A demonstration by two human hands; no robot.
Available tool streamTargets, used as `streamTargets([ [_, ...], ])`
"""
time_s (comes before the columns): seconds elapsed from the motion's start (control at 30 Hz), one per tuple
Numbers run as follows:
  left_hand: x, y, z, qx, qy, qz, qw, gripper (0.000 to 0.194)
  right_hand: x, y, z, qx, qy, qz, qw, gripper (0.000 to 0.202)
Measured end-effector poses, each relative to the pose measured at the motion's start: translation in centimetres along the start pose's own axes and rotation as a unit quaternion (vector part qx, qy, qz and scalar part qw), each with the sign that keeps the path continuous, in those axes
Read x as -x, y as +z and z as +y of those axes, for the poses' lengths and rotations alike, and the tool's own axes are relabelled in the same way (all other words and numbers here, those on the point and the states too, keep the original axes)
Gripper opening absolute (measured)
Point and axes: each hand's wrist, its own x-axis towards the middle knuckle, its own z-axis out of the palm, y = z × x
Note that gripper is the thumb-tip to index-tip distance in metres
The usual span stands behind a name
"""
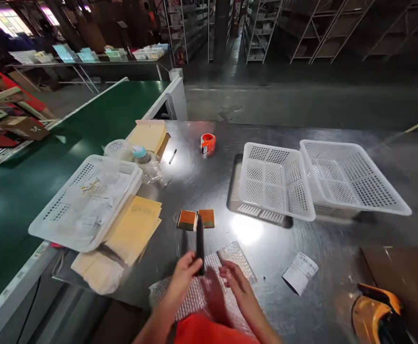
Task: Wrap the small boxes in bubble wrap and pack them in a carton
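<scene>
Black bar point(200, 243), left hand point(187, 268); bubble wrap point(192, 298) beneath.

1. I see bright windows point(4, 21) at the upper left.
2. Metal shelving racks point(259, 28) stand at the back, in dimmer light.
3. A gray floor point(284, 102) reflects light beyond my metal tabletop point(209, 181).
4. A green conveyor belt point(97, 112) runs along the left.

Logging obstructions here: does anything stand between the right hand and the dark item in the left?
Nothing visible stands between the right hand and the dark item in the left hand; bubble wrap lies below the gap, on the table.
</scene>
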Motion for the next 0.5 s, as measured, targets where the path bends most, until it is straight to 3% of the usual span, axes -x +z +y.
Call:
streamTargets([
  [0.1, 5.2, 5.2, -4.2, -0.032, -0.022, -0.137, 0.99, 0.04, 0.7, 1.6, 1.1, -0.007, 0.022, -0.004, 1.0, 0.064],
  [0.17, 6.3, 6.6, -5.7, -0.184, 0.004, -0.15, 0.971, 0.029, 1.5, 0.9, 3.0, 0.036, 0.017, 0.023, 0.999, 0.059],
  [0.27, 5.5, 5.7, -6.1, -0.449, 0.038, -0.108, 0.886, 0.027, 2.6, -1.2, 6.3, 0.114, -0.015, 0.048, 0.992, 0.054],
  [0.33, 4.1, 4.3, -5.9, -0.566, 0.06, -0.089, 0.818, 0.044, 2.8, -1.9, 8.1, 0.169, -0.021, 0.034, 0.985, 0.05],
  [0.4, 2.6, 3.1, -5.8, -0.634, 0.081, -0.097, 0.763, 0.063, 2.7, -1.6, 9.0, 0.228, -0.012, 0.018, 0.973, 0.046],
  [0.5, 0.9, 2.3, -6.2, -0.69, 0.098, -0.126, 0.706, 0.072, 1.7, 0.3, 8.7, 0.317, 0.008, 0.01, 0.948, 0.043],
])
